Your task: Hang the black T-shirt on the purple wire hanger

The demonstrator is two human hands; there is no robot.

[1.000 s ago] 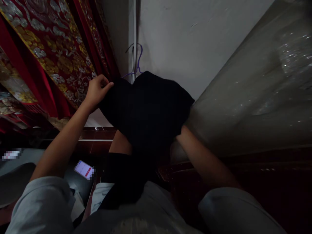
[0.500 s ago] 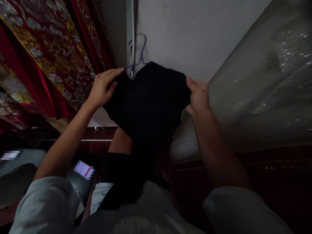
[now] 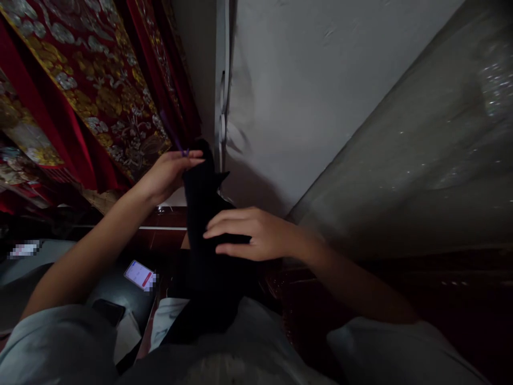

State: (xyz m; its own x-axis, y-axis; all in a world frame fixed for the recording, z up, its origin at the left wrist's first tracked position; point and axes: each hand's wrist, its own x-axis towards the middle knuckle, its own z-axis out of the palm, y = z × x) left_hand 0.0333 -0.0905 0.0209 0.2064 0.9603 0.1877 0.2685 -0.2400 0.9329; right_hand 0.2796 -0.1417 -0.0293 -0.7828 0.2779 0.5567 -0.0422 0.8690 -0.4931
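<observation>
A black garment (image 3: 198, 208) hangs folded into a narrow, dark shape in front of my lap. At its top, my left hand (image 3: 168, 174) is closed in a pinch around a purple clothes hanger (image 3: 173, 132), and the cloth is right at the fingertips. The hanger's hook points up and left; its lower part is hidden by the hand and the cloth. My right hand (image 3: 256, 234) lies lower on the garment, fingers stretched out and slightly apart, palm facing the fabric.
Red embroidered drapery (image 3: 108, 96) hangs at the left. A pale wall (image 3: 296, 96) stands ahead, with a plastic-wrapped surface (image 3: 420, 160) to its right. At lower left, a lit phone (image 3: 140, 275) and a dark phone-like object (image 3: 109, 311) rest on a dark seat.
The garment was spread wide between both hands and is now narrow and turned. My left hand has moved onto the hanger; my right hand has come inward and down, opening on the cloth.
</observation>
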